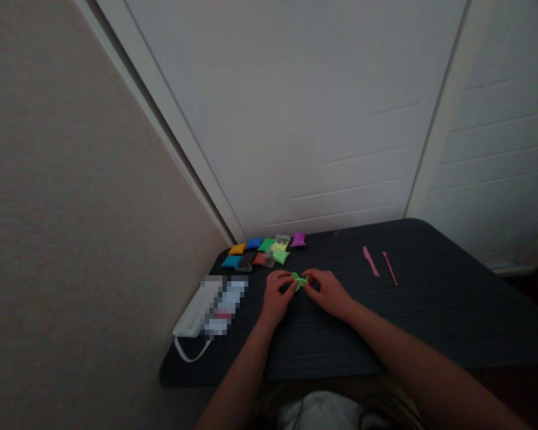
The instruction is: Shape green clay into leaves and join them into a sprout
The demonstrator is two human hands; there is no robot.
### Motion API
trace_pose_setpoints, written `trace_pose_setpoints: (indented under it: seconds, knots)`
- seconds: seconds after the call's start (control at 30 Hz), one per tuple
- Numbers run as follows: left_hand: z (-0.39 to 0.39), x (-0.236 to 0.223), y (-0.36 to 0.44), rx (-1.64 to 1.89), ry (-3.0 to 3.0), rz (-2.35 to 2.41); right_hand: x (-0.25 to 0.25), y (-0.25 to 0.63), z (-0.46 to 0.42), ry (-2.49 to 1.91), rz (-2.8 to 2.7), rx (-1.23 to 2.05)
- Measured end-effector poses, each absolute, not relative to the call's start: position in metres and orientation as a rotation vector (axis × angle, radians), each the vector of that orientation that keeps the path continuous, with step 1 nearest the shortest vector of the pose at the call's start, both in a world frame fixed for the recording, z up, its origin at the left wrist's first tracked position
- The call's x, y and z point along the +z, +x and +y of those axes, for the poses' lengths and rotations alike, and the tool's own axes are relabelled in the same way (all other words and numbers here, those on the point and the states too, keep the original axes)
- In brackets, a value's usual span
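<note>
A small piece of green clay (300,280) sits between my two hands over the dark table (430,310). My left hand (278,294) pinches its left end with closed fingers. My right hand (327,291) pinches its right end, fingers curled. Both hands rest low on the table surface near its middle.
Several small coloured clay packets (263,251) lie in a cluster at the table's far left. Two pink modelling tools (379,264) lie to the right. A white bag with a cord (192,322) lies at the left edge. A white door and wall stand behind the table.
</note>
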State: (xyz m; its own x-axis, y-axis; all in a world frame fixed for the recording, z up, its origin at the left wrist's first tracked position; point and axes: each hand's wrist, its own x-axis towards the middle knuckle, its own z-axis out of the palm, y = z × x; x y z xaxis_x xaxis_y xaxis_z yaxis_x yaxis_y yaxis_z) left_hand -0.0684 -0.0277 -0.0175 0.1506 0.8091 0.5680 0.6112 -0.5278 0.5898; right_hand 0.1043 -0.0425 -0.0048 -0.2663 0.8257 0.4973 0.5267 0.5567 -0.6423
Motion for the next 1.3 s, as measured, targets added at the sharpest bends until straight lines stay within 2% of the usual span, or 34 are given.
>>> trace_pose_setpoints:
  seconds: [0.57,1.3]
  knots:
    - [-0.0311,-0.0162,-0.0663,1.347,2.311,1.378,-0.0153,0.1016,-0.0367,-1.140,-1.938,0.389]
    - [-0.0331,-0.0169,-0.0632,1.363,2.312,1.359,-0.0133,0.1051,-0.0382,-1.147,-1.955,0.526]
